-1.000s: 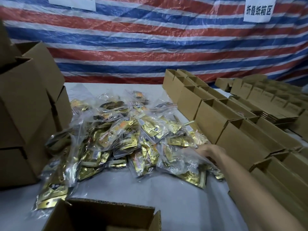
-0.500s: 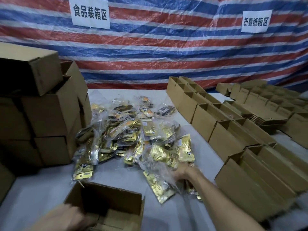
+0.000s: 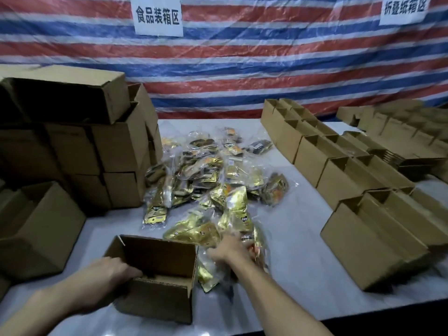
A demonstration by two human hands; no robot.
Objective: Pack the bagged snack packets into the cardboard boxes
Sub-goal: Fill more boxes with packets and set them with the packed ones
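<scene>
An open cardboard box (image 3: 155, 300) stands at the near edge of the white table (image 3: 303, 282). My left hand (image 3: 109, 275) grips its left wall, fingers over the rim. Just right of the box, my right hand (image 3: 232, 247) is closed on a clear bag of gold snack packets (image 3: 232, 221), which trails from the box's right side up toward the pile. The pile of bagged packets (image 3: 206, 170) lies in the middle of the table beyond the box.
Stacked closed boxes (image 3: 92, 146) rise on the left, with another open box (image 3: 41, 226) in front of them. Rows of open empty boxes (image 3: 339, 170) line the right side. A striped tarp with paper signs hangs behind.
My right hand has dragged a bag from the pile toward me, up to the near box. My left hand has come up and taken the box's left wall. The view has tilted up.
</scene>
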